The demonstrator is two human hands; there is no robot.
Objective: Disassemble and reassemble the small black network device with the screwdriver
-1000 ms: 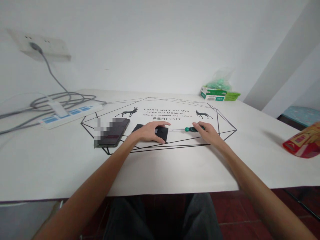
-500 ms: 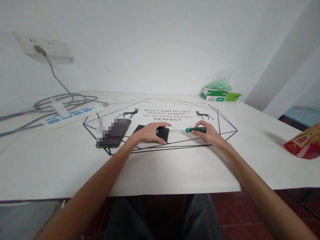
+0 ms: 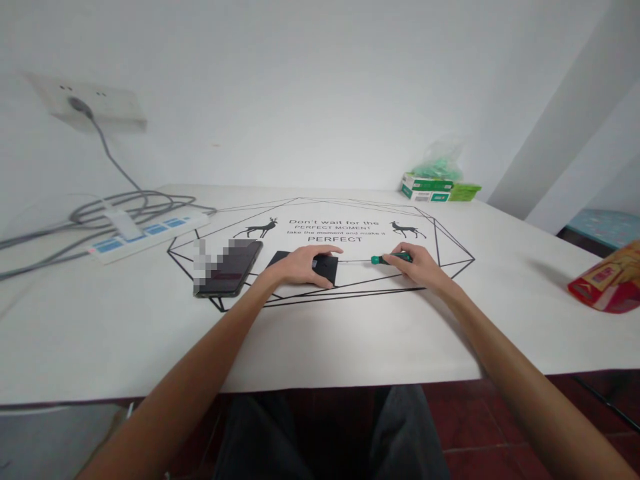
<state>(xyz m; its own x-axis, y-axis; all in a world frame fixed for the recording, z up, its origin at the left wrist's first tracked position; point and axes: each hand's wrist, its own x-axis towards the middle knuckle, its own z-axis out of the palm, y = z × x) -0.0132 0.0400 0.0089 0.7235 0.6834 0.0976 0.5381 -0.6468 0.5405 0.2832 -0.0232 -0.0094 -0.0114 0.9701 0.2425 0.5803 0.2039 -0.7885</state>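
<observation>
A flat black rectangular box-like device [image 3: 327, 268] lies on the white table, its exact kind unclear. My left hand [image 3: 299, 265] lies over it, thumb and fingers gripping its near and far edges. In my right hand [image 3: 417, 265] is a screwdriver [image 3: 383, 259] with a green and black handle, held level between thumb and fingers. Its thin shaft points left, and the tip meets or nearly meets the right edge of the black device. Whether the tip sits in a screw is too small to tell.
A phone [image 3: 233, 267] lies left of the device. Farther left are a power strip [image 3: 150, 237] and coiled grey cables [image 3: 135, 200]. Green and white boxes [image 3: 426, 188] with a plastic bag [image 3: 443, 160] stand at the back right. A red packet [image 3: 607, 280] lies at the right.
My right fingers have shifted on the screwdriver handle, with the index finger now lying further forward over it. My left hand and the black device have stayed in place.
</observation>
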